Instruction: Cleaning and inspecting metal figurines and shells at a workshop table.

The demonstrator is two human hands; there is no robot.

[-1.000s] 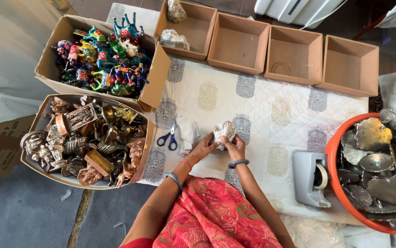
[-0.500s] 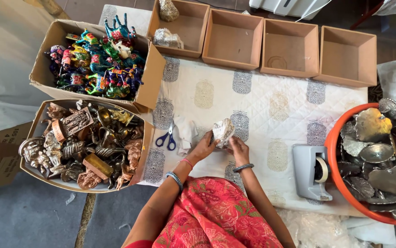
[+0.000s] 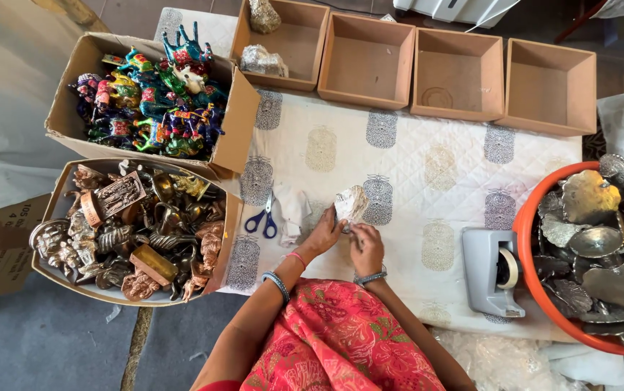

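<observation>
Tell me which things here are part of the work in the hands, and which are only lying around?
In hand:
- left hand and right hand, both on the wrapped piece

Lying about:
- scissors
- tape dispenser
- box of painted figures
- box of metal figures
- orange tub of metal dishes
- open boxes, one with two wrapped bundles

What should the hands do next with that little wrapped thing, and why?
Probably fold the loose wrap tight around the small wrapped piece and tape it. The left hand holds it up above the cloth, the right hand works at its lower edge, and the wrap looks partly open. The grey tape dispenser stands to the right.
</observation>
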